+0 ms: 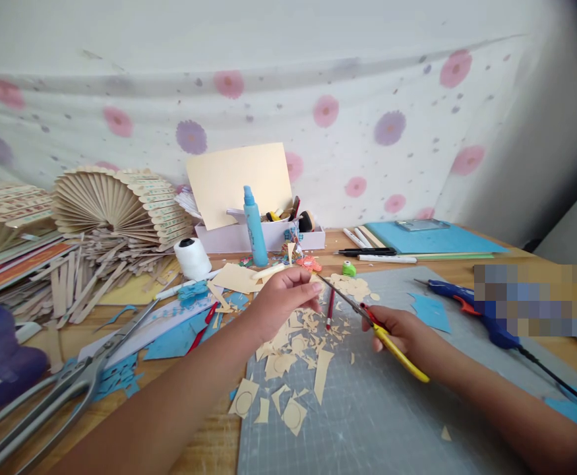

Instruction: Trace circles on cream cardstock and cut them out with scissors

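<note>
Two hands at work over the mat (367, 412). Right hand (392, 324) grips the scissors (346, 298) by the handles, blades angled at the left hand, probably so paper can be fed into the cut. Left hand (293, 288) is curled narrow, thumb toward fingers; can't tell if anything's pinched, fingertips partly hidden. Scissors sit between the hands, above cream scraps (322, 377) scattered on the mat, which likely shields the bench (204, 439). Discs (355, 287) are bunched just beyond the blades, mostly apart from the offcuts, presumably to keep them sorted. Some scraps have circles drawn on, likely cut guides. Pencil (330, 310) lies near the blades, handy for marking. Glue gun (466, 305) rests to the right; shears (88, 376) lie left, clear of both hands.
</note>
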Demonstrator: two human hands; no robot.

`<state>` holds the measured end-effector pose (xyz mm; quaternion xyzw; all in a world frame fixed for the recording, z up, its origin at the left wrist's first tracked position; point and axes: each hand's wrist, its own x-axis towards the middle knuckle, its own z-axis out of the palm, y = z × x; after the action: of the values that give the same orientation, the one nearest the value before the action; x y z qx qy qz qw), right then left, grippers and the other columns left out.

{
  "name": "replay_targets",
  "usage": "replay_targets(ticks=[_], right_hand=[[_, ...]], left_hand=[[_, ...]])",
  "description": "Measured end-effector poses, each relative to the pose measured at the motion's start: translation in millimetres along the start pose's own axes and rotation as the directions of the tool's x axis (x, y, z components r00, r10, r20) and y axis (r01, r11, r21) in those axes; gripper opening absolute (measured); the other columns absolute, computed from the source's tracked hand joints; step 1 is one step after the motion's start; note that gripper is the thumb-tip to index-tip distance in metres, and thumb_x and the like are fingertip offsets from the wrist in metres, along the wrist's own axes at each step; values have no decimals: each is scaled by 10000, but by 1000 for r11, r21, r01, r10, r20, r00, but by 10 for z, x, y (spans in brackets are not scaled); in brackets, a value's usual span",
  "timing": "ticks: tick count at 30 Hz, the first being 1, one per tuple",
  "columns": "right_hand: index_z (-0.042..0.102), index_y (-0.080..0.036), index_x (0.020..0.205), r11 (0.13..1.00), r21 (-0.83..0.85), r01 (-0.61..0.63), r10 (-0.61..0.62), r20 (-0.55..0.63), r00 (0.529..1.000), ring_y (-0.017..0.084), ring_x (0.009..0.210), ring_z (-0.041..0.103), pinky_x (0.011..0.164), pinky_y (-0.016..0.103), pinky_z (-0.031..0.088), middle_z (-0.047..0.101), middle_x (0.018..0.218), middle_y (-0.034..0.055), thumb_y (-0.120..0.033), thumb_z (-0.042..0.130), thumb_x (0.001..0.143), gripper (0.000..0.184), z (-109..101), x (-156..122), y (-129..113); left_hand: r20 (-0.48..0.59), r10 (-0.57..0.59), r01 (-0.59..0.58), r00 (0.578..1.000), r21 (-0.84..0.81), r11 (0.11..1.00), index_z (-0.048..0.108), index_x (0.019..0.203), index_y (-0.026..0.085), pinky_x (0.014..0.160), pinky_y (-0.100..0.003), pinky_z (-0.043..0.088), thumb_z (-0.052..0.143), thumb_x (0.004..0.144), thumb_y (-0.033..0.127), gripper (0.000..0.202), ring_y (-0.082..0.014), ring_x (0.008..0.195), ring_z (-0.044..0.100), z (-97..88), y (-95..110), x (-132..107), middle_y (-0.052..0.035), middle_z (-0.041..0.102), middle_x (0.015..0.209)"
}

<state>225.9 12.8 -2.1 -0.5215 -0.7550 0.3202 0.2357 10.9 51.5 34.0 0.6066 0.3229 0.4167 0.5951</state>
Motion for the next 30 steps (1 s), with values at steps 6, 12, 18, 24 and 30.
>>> replay_targets(ticks=[6, 12, 18, 24, 30], right_hand=[[448, -193, 830, 993, 78, 88, -103, 224, 969, 111, 543, 381, 511, 213, 347, 420, 630, -28, -347, 422, 782, 163, -58, -75, 12], [430, -213, 810, 986, -26, 164, -154, 220, 963, 162, 667, 451, 616, 267, 398, 461, 744, 20, -310, 375, 831, 113, -94, -153, -53], [419, -234, 753, 987, 78, 139, -152, 196, 969, 160, 632, 431, 582, 257, 354, 455, 688, 2, -277, 388, 822, 87, -52, -139, -117], [418, -218, 705, 982, 165, 91, -120, 175, 977, 143, 597, 413, 521, 243, 310, 449, 654, -5, -294, 437, 796, 121, -13, -116, -119], [416, -202, 680, 984, 162, 77, -102, 150, 983, 130, 587, 405, 528, 230, 305, 450, 633, -17, -231, 456, 739, 77, 0, -96, -144]], left_hand=[[-33, 25, -27, 999, -62, 998, 499, 655, 144, 612, -292, 483, 624, 664, 249, 164, -117, 579, 592, 51, 4, -14, 16, 587, 630], [-36, 71, -72, 997, -22, 997, 453, 641, 156, 456, -194, 408, 602, 679, 200, 160, -59, 420, 503, 48, -55, -12, 50, 566, 501], [-54, 97, -97, 994, 6, 995, 458, 633, 154, 446, -187, 387, 609, 668, 212, 165, -55, 426, 490, 68, -48, -13, 42, 568, 516], [-66, 122, -118, 990, 67, 991, 454, 633, 156, 456, -192, 392, 589, 680, 208, 152, -53, 434, 487, 90, -6, -20, 46, 562, 532], [-91, 157, -141, 983, 161, 977, 465, 645, 155, 455, -180, 382, 570, 684, 187, 117, -44, 441, 469, 103, 16, -39, 59, 532, 536]])
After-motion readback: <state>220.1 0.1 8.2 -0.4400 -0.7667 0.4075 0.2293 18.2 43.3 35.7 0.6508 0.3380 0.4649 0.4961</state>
